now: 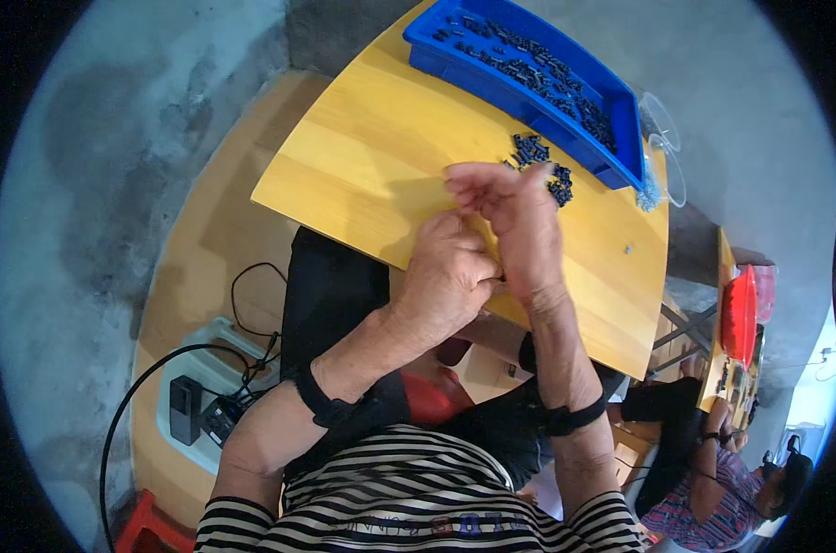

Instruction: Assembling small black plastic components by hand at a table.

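Note:
My left hand (447, 270) is closed over the near edge of the yellow table (363, 157), its thumb and fingers pinched together. A dark speck shows at the thumb tip, too small to name. Just right of it my right hand (519, 226) is raised on edge, fingers stretched to the left and apart, with nothing seen in them. Beyond the right hand lies a loose pile of small dark blue-black pieces (531, 147), partly hidden by the fingers. A long blue tray (519, 103) at the far side holds many more such pieces.
Clear round containers (678, 175) with small pale parts stand beside the tray. One tiny pale piece (628, 249) lies at the table's right. Left below, a pale stool (174, 419) carries black boxes and cables. Another person (713, 488) sits at a table with a red basket (739, 318).

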Demonstrator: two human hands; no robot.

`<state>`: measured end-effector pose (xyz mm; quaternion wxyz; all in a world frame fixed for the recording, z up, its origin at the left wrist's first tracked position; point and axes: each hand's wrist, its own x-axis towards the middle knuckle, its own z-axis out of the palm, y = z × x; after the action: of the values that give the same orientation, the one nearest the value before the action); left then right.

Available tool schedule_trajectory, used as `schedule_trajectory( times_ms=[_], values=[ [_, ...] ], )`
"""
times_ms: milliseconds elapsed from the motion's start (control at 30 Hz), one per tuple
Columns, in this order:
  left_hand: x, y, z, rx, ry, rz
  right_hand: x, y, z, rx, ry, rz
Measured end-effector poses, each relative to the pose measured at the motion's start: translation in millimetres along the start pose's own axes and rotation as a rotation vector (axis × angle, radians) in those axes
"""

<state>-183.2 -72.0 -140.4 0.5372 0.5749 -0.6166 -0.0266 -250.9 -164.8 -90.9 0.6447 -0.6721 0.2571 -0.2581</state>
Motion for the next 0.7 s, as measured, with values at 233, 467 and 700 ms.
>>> schedule_trajectory(
  times_ms=[233, 467, 700],
  values=[
    [3.6, 3.5, -6.7, 0.062, -0.093, -0.012, 1.0, -8.8, -23.0, 0.217, 0.132, -0.062],
    [3.1, 4.1, -3.1, -0.001, -0.070, -0.049, -2.0, -4.2, -0.5, -0.283, 0.068, -0.160],
    [-0.1, -0.2, 2.1, -0.134, 0.048, -0.038, -0.7, 6.2, 4.6, -0.490, -0.025, -0.366]
  ],
)
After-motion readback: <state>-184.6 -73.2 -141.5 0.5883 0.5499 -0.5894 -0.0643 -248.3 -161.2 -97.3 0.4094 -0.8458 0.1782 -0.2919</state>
